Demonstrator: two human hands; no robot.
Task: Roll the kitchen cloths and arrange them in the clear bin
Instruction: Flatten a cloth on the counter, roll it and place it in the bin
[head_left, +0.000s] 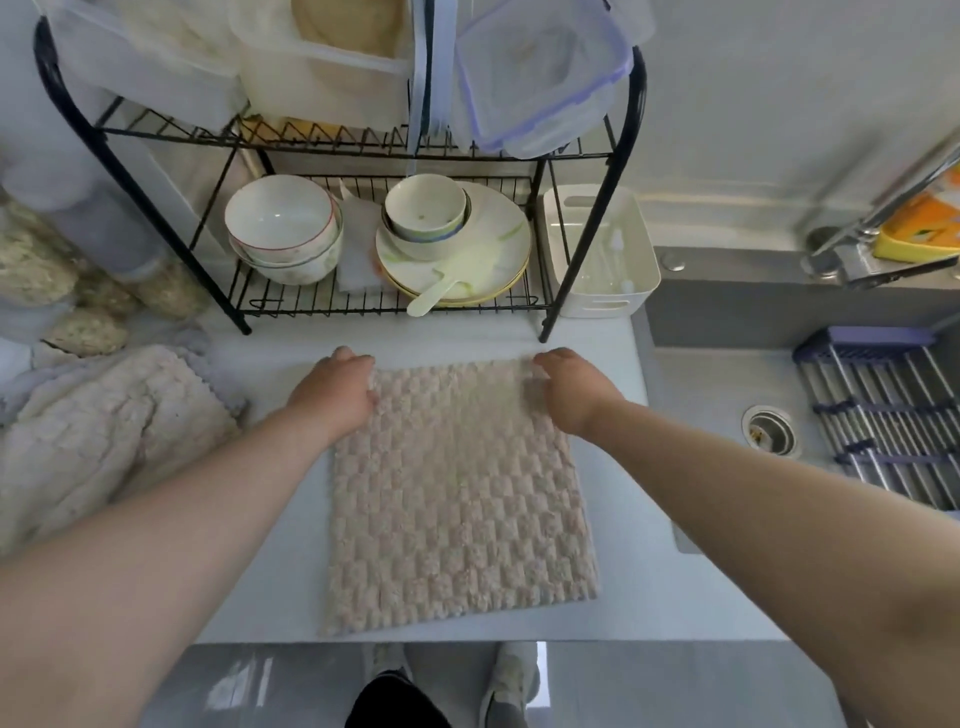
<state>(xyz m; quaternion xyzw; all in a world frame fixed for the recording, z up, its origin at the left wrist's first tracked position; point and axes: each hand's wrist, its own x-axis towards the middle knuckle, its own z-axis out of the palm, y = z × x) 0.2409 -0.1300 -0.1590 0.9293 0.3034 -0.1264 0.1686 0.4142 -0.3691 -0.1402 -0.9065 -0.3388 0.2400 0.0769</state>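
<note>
Left hand (332, 395), right hand (571, 389) bare; forearms (182, 519) bare; dark trousers (395, 701); pale grey sneakers (506, 680).

A pale grey surface (649, 582) fills mid-frame. A black wire dish rack (311, 304) stands upper centre against a pale wall (779, 104). A grey sink (727, 374) lies right, and glossy grey floor (649, 686) runs along the bottom.

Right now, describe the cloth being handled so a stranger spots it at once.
Find the black dish rack on the counter. In front lies a beige checkered cloth, left hand and right hand holding its far corners. Unlike the crumpled cloths heaped leftward, it is spread flat.
</note>
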